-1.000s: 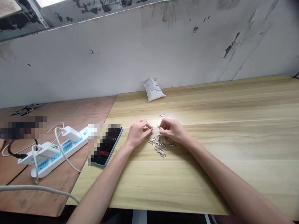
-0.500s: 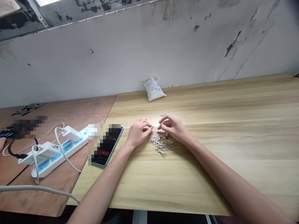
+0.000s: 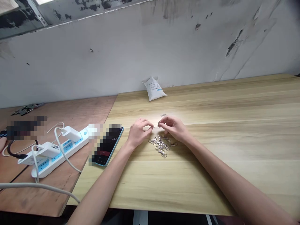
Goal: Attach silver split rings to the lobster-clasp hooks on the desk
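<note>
Several silver metal clasps [image 3: 161,145] lie in a loose pile on the light wooden table [image 3: 211,150], just in front of my hands. Left of and above the pile, my left hand [image 3: 140,132] has thumb and forefinger pinched on something too small to make out. My right hand [image 3: 172,127] pinches a small metal clasp [image 3: 158,124] between thumb and forefinger. The two sets of fingertips are close together with a narrow gap. One more clasp [image 3: 163,115] lies by itself just beyond my right hand.
A white labelled packet [image 3: 155,89] rests near the wall. To the left are a phone [image 3: 109,147] and a white power strip [image 3: 63,150] with plugs and cables. Part of another person's hand [image 3: 2,143] shows at the left edge.
My right thumb and forefinger have closed together on the clasp, which has moved slightly left and down toward my left fingertips. My left hand has barely moved.
</note>
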{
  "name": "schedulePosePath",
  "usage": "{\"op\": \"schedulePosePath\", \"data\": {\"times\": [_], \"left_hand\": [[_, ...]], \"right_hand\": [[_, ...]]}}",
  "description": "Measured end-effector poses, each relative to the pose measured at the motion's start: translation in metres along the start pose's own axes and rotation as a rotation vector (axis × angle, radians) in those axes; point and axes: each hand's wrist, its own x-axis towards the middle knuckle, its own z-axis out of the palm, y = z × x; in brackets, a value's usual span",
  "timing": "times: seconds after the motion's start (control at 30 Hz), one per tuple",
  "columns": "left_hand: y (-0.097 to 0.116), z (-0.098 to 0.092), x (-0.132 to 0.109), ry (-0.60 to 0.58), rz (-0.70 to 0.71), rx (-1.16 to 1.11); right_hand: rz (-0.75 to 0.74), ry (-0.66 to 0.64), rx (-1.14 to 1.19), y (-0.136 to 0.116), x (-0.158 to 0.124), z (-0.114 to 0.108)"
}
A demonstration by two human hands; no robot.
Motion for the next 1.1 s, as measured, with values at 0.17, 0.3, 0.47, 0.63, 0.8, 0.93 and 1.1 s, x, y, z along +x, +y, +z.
{"op": "schedulePosePath", "data": {"times": [0.17, 0.3, 0.47, 0.63, 0.8, 0.93, 1.1], "left_hand": [[-0.001, 0.002, -0.001, -0.054, -0.061, -0.036], [-0.001, 0.003, -0.002, -0.11, -0.119, -0.079], [0.0, 0.004, -0.001, -0.145, -0.278, -0.454], [-0.004, 0.003, 0.003, -0.088, -0.427, -0.766], [-0.006, 0.004, 0.004, -0.054, -0.434, -0.794], [-0.007, 0.004, 0.005, -0.007, -0.455, -0.748], [-0.011, 0.003, 0.006, 0.05, -0.503, -0.698]], "right_hand": [[0.009, -0.01, 0.008, -0.001, 0.0, 0.001], [0.003, -0.016, -0.021, -0.003, -0.001, 0.001], [-0.024, 0.004, -0.077, -0.001, -0.001, 0.002], [-0.04, 0.017, -0.11, -0.001, -0.001, 0.002], [-0.044, 0.018, -0.119, 0.0, -0.001, 0.002], [-0.05, 0.025, -0.146, 0.0, 0.0, 0.002], [-0.054, 0.027, -0.173, -0.002, 0.0, 0.001]]}}
